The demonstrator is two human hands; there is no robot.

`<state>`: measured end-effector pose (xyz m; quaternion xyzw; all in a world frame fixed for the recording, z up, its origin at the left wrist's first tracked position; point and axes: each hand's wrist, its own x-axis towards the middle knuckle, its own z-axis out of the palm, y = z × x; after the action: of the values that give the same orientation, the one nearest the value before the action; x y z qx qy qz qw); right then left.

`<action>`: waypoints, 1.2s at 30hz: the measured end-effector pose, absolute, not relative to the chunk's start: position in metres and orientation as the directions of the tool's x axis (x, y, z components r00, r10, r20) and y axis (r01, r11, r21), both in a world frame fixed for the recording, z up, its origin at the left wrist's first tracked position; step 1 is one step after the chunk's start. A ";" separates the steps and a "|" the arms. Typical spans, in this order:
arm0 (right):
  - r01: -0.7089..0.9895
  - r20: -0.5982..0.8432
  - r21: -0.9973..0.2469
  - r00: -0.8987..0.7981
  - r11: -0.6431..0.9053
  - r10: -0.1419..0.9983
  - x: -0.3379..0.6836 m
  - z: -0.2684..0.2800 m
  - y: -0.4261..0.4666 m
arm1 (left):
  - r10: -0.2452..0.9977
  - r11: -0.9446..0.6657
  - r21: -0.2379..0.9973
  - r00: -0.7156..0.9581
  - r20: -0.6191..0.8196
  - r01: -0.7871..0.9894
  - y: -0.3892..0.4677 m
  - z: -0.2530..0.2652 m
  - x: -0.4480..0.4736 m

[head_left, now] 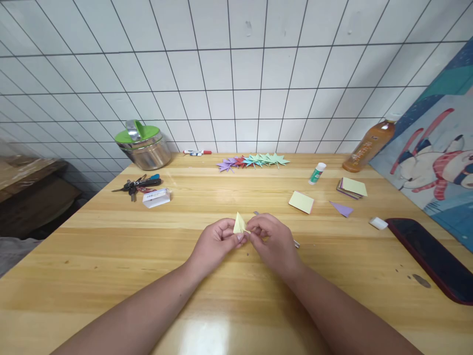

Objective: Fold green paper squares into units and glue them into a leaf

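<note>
A small folded piece of yellow paper [239, 224] is held up off the table between my two hands, its pointed tip upward. My left hand [219, 237] pinches its lower left side between thumb and fingers. At its lower right corner, my right hand [272, 239] grips a narrow flap with thumb and forefinger. Beneath my right hand lies a thin metallic tool [296, 244], mostly hidden, so its kind is unclear. Beyond the hands, to the right, rests a stack of square yellow paper [301, 202].
Along the wall lies a row of folded paper stars [254, 161]. A glue stick [317, 173], a purple folded paper [342, 209], a paper stack [353, 187], a bottle [369, 146] and a phone [432, 256] are rightward. Leftward are keys [136, 185], a white box [156, 198] and a green-lidded pot [144, 148].
</note>
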<state>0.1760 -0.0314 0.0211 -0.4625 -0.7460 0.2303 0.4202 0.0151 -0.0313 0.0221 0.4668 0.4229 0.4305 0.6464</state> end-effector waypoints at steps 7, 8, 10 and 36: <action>0.492 0.455 -0.679 -0.301 0.545 0.838 0.178 0.019 -0.030 | 0.954 0.200 0.970 0.252 -0.161 -0.139 -0.033 0.027 0.013; 0.500 0.468 -0.656 -0.317 0.565 0.825 0.179 0.019 -0.030 | 0.954 0.205 0.969 0.248 -0.166 -0.140 -0.033 0.027 0.012; 0.519 0.493 -0.608 -0.346 0.601 0.798 0.181 0.018 -0.029 | 0.956 0.212 0.967 0.236 -0.175 -0.143 -0.033 0.026 0.009; 0.212 0.034 -0.974 -0.209 0.079 0.977 0.174 0.020 -0.024 | 0.972 -0.021 0.979 0.233 -0.027 0.201 -0.035 0.019 0.010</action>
<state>0.1737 -0.0241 0.0199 -0.4837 -0.6146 0.4760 0.4021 0.0102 -0.0353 0.0194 0.6029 0.4863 0.3833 0.5031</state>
